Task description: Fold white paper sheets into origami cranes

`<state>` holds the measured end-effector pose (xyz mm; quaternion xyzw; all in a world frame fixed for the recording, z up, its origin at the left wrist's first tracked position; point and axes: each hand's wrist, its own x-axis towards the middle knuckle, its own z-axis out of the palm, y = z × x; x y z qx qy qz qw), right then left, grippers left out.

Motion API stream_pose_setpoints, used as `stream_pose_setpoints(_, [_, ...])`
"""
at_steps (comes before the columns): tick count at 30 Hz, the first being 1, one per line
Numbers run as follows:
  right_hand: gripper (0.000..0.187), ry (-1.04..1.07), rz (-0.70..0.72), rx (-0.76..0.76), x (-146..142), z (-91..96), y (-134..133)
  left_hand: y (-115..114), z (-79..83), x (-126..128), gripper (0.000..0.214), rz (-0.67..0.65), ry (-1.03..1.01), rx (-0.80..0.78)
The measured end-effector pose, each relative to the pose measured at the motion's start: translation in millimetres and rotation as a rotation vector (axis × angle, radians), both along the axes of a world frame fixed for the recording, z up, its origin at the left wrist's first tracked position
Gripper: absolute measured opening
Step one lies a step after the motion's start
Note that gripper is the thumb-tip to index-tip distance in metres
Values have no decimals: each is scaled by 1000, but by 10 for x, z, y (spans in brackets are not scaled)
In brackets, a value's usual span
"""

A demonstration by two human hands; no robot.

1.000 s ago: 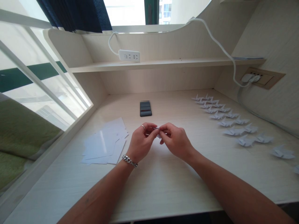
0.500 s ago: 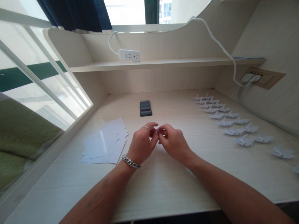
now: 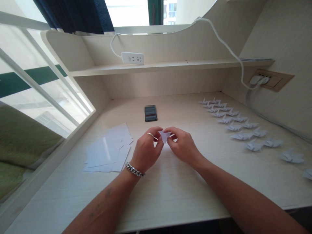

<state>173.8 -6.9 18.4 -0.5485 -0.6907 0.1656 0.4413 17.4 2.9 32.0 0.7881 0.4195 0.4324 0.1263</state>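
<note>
A small folded piece of white paper [image 3: 164, 136] is held up between both hands, above the middle of the desk. My left hand [image 3: 147, 148], with a ring and a chain bracelet, pinches its left side between thumb and fingers. On the opposite edge, my right hand [image 3: 181, 144] grips it the same way. The paper's upper edge and a downward point show between the fingertips; the rest is hidden by the fingers. To the left of my left hand lies a loose stack of white paper sheets [image 3: 102, 152].
Folded paper cranes [image 3: 241, 136] stand in rows along the desk's right side. A dark phone-like object [image 3: 150, 113] lies beyond my hands. A white power strip [image 3: 133, 58] rests on the shelf [image 3: 165, 67], and a white cable [image 3: 225, 44] runs to the wall socket [image 3: 275, 81].
The folded paper now shows as a wider, spread shape between my fingertips, where before only a tiny bit was visible. My hands have drawn slightly apart. The view has shifted a little.
</note>
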Motion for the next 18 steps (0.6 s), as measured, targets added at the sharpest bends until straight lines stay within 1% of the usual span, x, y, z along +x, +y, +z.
stream_pose_setpoints(3, [33, -20, 21, 23, 9, -13, 5, -9, 0, 5, 24, -20, 49, 37])
stream_pose_setpoints(5, [30, -28, 39, 11, 10, -20, 18, -18, -10, 9, 26, -33, 86, 74])
stream_pose_setpoints(7, [24, 35, 90, -62, 7, -25, 39, -29, -19, 11, 25, -58, 105, 103])
stream_pose_setpoints(8, [21, 109, 132, -134, 4, -24, 51, -31, -20, 10, 24, -74, 95, 101])
stream_pose_setpoints(10, [16, 313, 213, -311, -2, -13, 69, -23, -14, -5, 22, -99, 18, 52])
stream_pose_setpoints(12, [15, 513, 251, -447, -2, 9, 74, 10, 3, -43, 22, -102, -118, -25])
stream_pose_setpoints(14, [19, 640, 260, -493, 5, 37, 65, 60, 19, -97, 23, -122, -246, -103])
stream_pose_setpoints(16, [21, 703, 289, -508, 17, 61, 50, 109, 28, -151, 24, -203, -312, -202])
stream_pose_setpoints(18, [22, 738, 336, -527, 27, 78, 34, 139, 28, -185, 24, -292, -334, -286])
